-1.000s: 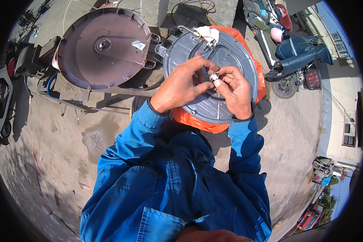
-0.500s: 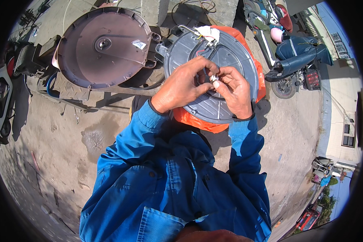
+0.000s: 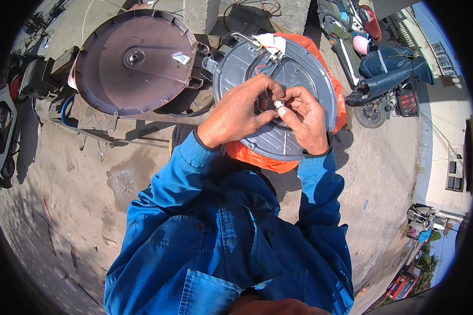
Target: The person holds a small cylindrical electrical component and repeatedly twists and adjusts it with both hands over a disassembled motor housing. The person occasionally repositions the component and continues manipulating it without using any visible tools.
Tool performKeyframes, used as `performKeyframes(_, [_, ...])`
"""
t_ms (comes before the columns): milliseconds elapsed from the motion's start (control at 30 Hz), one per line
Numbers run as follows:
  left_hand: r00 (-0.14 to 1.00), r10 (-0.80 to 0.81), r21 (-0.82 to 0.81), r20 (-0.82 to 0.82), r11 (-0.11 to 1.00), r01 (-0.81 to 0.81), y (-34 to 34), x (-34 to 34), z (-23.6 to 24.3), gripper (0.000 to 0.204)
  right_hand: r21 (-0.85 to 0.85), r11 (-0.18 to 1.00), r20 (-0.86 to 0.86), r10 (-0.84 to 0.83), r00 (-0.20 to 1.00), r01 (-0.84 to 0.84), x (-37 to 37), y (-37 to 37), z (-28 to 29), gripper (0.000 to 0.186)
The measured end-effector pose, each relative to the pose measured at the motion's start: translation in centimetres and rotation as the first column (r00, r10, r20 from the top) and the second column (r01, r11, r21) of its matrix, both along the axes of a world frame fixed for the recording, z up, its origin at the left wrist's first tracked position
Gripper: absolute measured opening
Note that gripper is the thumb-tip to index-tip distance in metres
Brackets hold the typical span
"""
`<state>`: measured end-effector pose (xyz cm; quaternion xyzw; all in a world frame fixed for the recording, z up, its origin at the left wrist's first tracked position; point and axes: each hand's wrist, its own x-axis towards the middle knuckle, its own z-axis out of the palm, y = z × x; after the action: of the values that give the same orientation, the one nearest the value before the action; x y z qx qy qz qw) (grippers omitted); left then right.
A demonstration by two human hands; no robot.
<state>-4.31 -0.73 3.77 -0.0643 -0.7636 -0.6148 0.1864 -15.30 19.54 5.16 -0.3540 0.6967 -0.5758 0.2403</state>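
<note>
Between the fingertips of both hands sits a small whitish, partly shiny piece point(image 3: 279, 104); its exact kind is too small to make out. My left hand point(image 3: 242, 109) curls toward it from the left, thumb and fingers bent around it. From the right, my right hand point(image 3: 305, 116) pinches the same piece, thumb in front. Both hands are over a round grey ribbed plastic cover point(image 3: 236, 68), part of which they hide. Near its far edge lie a white crumpled cloth or paper point(image 3: 273, 44) and thin red and yellow wires point(image 3: 259, 67).
Orange plastic sheeting point(image 3: 270, 164) lies under the grey cover. At left, a large round brown cover point(image 3: 157, 86) rests on a metal stand point(image 3: 97, 122). A parked motorbike with a dark blue cover point(image 3: 386, 71) stands at the right. Concrete ground point(image 3: 84, 173) surrounds me.
The small piece has turned slightly between my fingertips, showing a whiter side. My fingers have shifted a little; both arms stay in place.
</note>
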Motion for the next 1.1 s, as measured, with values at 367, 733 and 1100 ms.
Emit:
performKeyframes(367, [0.996, 0.034, 0.025, 0.081, 0.999, -0.036, 0.05, 0.09, 0.39, 0.036, -0.054, 0.998, 0.025, 0.011, 1.0, -0.009, 0.24, -0.09, 0.21, 0.034])
performKeyframes(733, [0.996, 0.063, -0.001, 0.062, 0.998, -0.063, 0.07, -0.27, -0.02, 0.039, -0.103, 0.994, -0.005, -0.029, 1.0, 0.028, 0.32, -0.32, -0.29, 0.032])
performKeyframes(1100, [0.994, 0.068, -0.001, 0.089, 0.998, -0.068, 0.01, -0.05, 0.54, 0.036, -0.09, 0.995, -0.01, -0.033, 0.999, 0.032, 0.21, -0.27, -0.54, 0.029])
